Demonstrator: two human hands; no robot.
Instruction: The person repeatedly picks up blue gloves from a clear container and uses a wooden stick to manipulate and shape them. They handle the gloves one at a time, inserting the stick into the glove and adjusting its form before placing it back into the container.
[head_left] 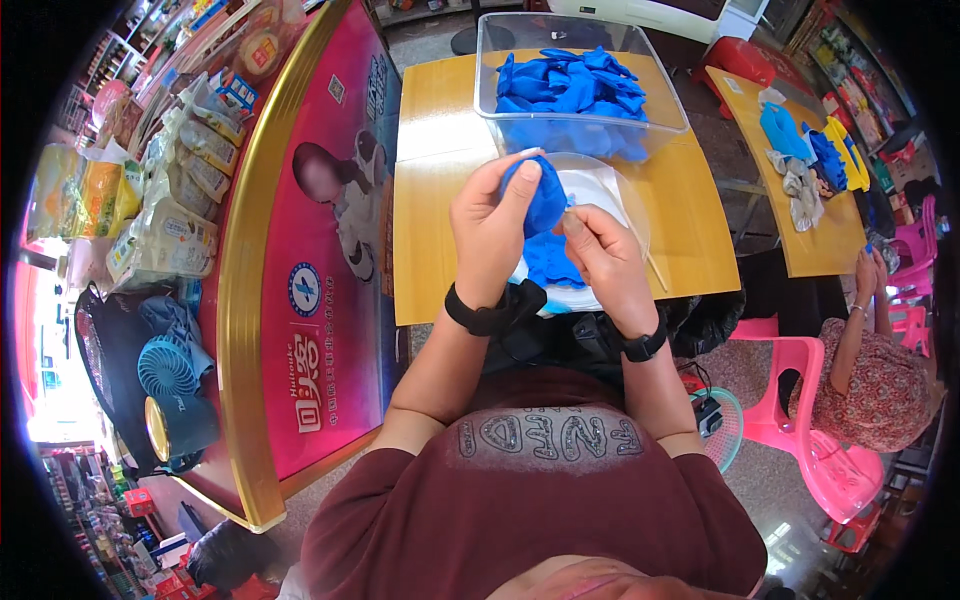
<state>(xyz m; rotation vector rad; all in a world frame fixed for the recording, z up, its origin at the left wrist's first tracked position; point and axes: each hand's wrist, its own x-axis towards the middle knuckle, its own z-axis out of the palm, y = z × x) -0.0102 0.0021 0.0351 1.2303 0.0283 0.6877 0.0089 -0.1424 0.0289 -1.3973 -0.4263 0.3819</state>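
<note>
A small rounded piece of blue fabric (543,200) is held up over the near part of the wooden table. My left hand (495,205) grips it, thumb in front and fingers behind. My right hand (602,250) is closed in a pinch at the lower right edge of the piece; whatever lies between its fingertips is too small to make out. Below both hands, more blue fabric (552,262) lies in a white round tray (608,190). Beyond them a clear plastic bin (585,122) holds a heap of blue fabric pieces (570,85).
The wooden table (440,200) stands beside a pink gold-edged counter (300,250) on the left. A thin stick (657,272) lies by the tray. To the right are a pink plastic chair (790,380) and another table (800,230) with blue and yellow pieces, where another person (870,390) sits.
</note>
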